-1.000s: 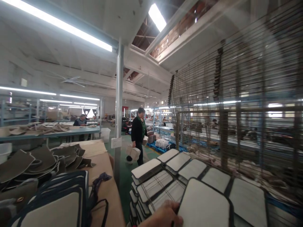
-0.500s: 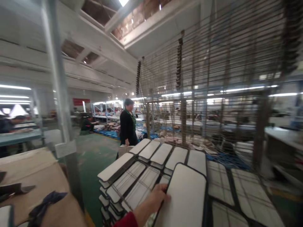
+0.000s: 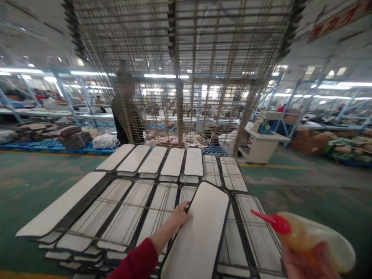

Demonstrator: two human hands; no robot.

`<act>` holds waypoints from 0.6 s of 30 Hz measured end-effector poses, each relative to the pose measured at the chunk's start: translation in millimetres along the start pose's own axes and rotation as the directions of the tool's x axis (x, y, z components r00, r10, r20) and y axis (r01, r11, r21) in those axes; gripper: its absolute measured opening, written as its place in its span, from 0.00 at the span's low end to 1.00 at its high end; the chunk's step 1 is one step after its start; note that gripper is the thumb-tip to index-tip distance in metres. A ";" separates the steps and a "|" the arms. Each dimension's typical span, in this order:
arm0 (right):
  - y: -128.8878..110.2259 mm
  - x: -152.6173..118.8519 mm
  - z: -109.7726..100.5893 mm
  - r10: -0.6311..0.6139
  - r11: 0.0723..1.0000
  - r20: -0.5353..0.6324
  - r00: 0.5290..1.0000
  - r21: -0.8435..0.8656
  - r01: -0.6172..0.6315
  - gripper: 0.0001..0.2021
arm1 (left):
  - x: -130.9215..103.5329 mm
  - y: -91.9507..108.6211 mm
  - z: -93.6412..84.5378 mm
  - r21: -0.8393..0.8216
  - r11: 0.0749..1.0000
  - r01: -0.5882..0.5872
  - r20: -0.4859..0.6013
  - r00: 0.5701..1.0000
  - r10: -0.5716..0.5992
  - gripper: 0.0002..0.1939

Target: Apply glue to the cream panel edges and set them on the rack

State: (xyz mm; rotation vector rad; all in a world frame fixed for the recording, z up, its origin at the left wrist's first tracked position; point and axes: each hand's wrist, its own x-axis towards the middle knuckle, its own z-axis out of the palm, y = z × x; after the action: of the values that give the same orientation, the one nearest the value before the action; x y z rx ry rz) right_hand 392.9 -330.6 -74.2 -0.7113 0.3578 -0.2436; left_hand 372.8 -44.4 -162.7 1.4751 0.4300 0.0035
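My left hand [image 3: 178,217], in a red sleeve, grips the left edge of a white rectangular panel [image 3: 203,223] with rounded corners and a dark rim. The panel is tilted above the rack. At the lower right my right hand [image 3: 310,257] is wrapped round a clear squeeze bottle [image 3: 316,236] of yellowish liquid, its red nozzle pointing left toward the panel. Under both hands, similar white panels [image 3: 143,159] lie in rows on wire rack layers [image 3: 112,201], several levels deep.
Raised wire shelves [image 3: 203,50] stand over the rack's far side. A person [image 3: 128,112] is behind them at the left. A white machine table [image 3: 263,143] stands at the right, with cloth piles [image 3: 74,137] at the left.
The view has swung right, bringing the rack to the centre. My right hand with the bottle has come into view. My left hand still holds the panel.
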 end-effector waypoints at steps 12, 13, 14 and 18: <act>-39.9 1.4 -20.5 -0.103 0.993 -0.132 0.986 0.043 0.110 0.11 | 70.5 -37.0 85.6 0.340 0.940 -0.010 -0.275 0.955 0.109 0.32; -42.8 1.5 -21.4 -0.107 0.992 -0.143 0.984 0.050 0.115 0.11 | 71.3 -40.6 88.7 0.376 0.926 -0.027 -0.296 0.944 0.147 0.32; -45.6 2.0 -22.8 -0.110 0.991 -0.152 0.982 0.052 0.119 0.11 | 71.5 -44.0 91.4 0.411 0.911 -0.040 -0.309 0.934 0.181 0.31; -53.7 11.7 -35.5 -0.111 0.992 -0.153 0.982 0.036 0.117 0.12 | 69.7 -53.5 99.2 0.530 0.845 -0.069 -0.305 0.915 0.266 0.18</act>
State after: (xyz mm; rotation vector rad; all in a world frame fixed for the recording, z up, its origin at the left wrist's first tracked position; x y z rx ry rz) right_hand 384.2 -394.9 -65.6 -0.6714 0.4545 -0.4143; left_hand 451.4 -127.2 -230.0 2.0507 0.6351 0.3405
